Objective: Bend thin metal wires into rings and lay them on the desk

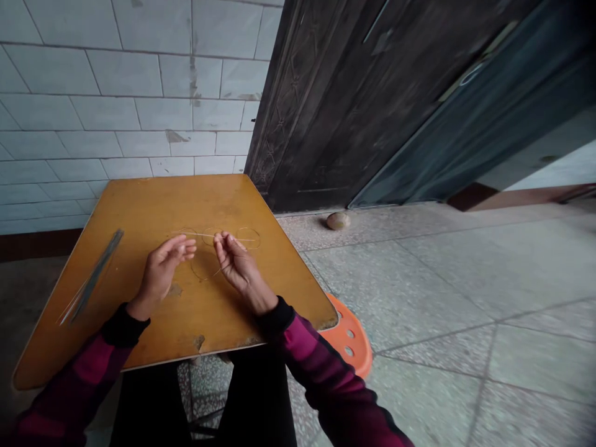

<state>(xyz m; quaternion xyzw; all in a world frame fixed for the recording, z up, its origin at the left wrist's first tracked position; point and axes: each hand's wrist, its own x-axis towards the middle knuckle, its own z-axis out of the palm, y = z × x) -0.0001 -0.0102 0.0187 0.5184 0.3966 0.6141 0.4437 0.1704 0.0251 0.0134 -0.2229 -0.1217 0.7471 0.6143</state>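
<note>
Wire loops (218,243) lie flat on a wooden tabletop (139,208), crossed by a straight strand (214,236), just beyond both hands. A tiled wall (116,93) is seen to the left and a dark carved door (326,105) ahead, while a speckled stone floor (442,298) is spread out to the right. The far corner of the tabletop is set close to the door. An orange stool (349,335) is partly tucked under the right edge of the tabletop, and a rounded stone (338,220) is placed on the floor by the foot of the door. A dark strip (95,276) is laid near the left edge, with thin rods (69,310) beside it. Open tabletop is left between the strip and the left hand (161,273), and between the hands and the near edge; a narrower margin is left between the loops and the right edge. The left hand's fingers are loosely curled and released, with nothing seen held. The right hand (239,267) is raised, its fingertips drawn together at the strand, but whether wire is pinched cannot be told.
</note>
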